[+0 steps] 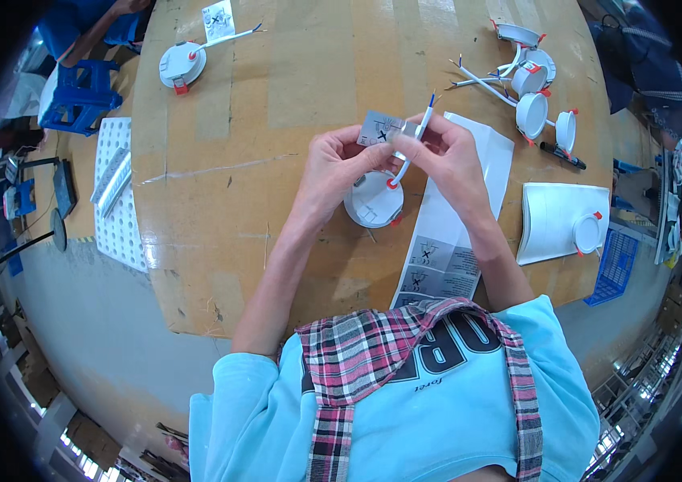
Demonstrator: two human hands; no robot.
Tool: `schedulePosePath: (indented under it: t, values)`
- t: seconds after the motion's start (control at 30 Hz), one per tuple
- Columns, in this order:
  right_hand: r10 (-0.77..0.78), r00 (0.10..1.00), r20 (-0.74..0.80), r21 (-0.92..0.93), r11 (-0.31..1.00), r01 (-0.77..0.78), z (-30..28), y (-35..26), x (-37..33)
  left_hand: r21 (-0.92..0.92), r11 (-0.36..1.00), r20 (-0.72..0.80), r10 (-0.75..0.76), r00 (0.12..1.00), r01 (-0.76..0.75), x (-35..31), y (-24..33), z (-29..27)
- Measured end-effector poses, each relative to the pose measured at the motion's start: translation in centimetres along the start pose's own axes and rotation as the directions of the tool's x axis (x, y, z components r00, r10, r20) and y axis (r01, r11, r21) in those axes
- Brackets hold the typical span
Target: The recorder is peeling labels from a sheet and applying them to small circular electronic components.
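Note:
Over the middle of the table, my left hand (331,167) pinches a small silver printed label (376,128) between thumb and fingers. My right hand (455,165) closes on the label's other end and on a white cable (427,117) with bare-ended coloured wires at its tip. The cable runs down to a round white downlight (373,202) with red-tipped clips, lying just below my fingers. Part of the label is hidden by my thumbs. Under my right forearm lies a long white label sheet (481,149) with several silver labels (437,269) at its near end.
At the far left sits another downlight (182,66), its cable bearing a silver label (218,22). Several downlights (530,114) cluster at the far right by a black marker (563,156). A white pad (535,229) carries one downlight (587,234). A blue crate (612,269) stands beyond the table's right edge.

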State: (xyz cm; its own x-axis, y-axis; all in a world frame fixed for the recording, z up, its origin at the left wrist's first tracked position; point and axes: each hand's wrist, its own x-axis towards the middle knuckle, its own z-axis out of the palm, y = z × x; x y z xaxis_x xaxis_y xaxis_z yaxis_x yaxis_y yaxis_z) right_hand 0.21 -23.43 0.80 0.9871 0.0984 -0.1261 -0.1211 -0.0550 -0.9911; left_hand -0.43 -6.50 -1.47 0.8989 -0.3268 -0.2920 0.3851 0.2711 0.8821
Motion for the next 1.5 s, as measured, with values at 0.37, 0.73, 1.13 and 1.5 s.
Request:
schedulePosePath:
  t: [0.37,0.73,1.13,1.5]
  values:
    - [0.031,0.997,-0.078,0.069,0.997,-0.025,-0.3,0.5,-0.1,0.103,0.99,-0.029,0.098,0.995,-0.094,0.0,-1.1,1.3]
    - [0.014,0.999,0.032,-0.145,0.989,-0.01,-1.4,-0.3,0.3,0.009,0.997,-0.092,0.081,0.992,-0.08,-0.2,-0.7,1.3]
    - [0.027,0.996,0.082,-0.177,0.984,-0.012,-1.2,0.5,0.2,0.058,0.983,-0.164,0.183,0.969,-0.176,0.0,-1.4,1.5]
    - [-0.039,0.998,-0.055,-0.143,0.989,0.031,-1.4,1.0,0.8,0.799,0.533,-0.048,0.517,0.855,-0.278,-3.1,-1.5,2.4]
